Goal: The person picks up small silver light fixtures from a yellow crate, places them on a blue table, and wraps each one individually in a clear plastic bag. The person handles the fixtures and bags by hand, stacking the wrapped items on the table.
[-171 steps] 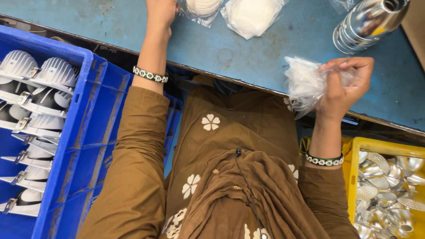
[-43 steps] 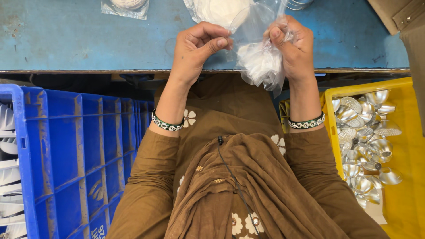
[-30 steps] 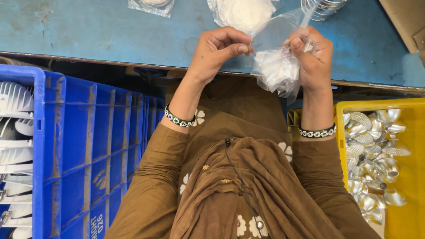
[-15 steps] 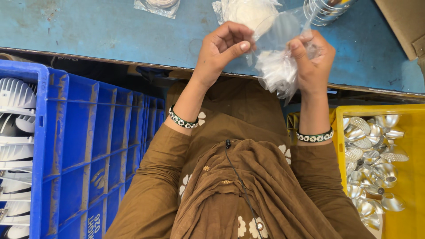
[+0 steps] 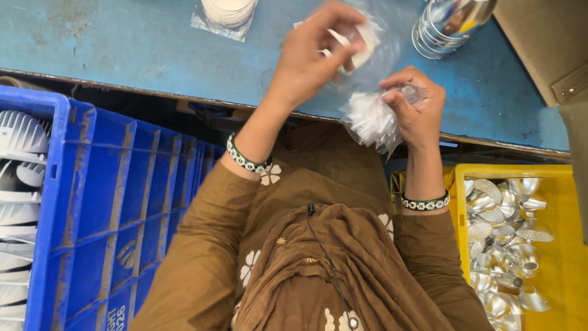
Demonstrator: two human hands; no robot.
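Fingertips point(image 5: 335, 38) of my left hand point(image 5: 312, 58) pinch a small white piece point(image 5: 361, 44) that sits inside a clear plastic bag point(image 5: 376, 61), the hand raised over the blue table point(image 5: 122, 49) and somewhat blurred. My right hand point(image 5: 416, 107) is closed around the lower part of that bag, gripping a bunched white wad of crumpled plastic point(image 5: 369, 119) that hangs just off the table's near edge, above my lap. Both wrists wear green-and-white beaded bangles, and brown sleeves with white flower prints run back toward me. On the table, beyond the left hand, lies a flat clear packet point(image 5: 225, 15) holding a stack of round white discs, cut off by the top of the view. Toward the table's far right end stands a stack of shiny metal cups point(image 5: 450, 24), tilted, with a brown cardboard box point(image 5: 545, 43) just beside it at the table's corner. Below the table's near edge on my left is a blue plastic crate point(image 5: 116, 202) with ribbed walls; white finned parts point(image 5: 18, 178) lie in it at the far left. Below the table on my right is a yellow crate point(image 5: 563, 257) filled with small shiny metal reflector cups point(image 5: 502, 233) heaped loosely. Pale markings show on the blue crate's wall, low down.
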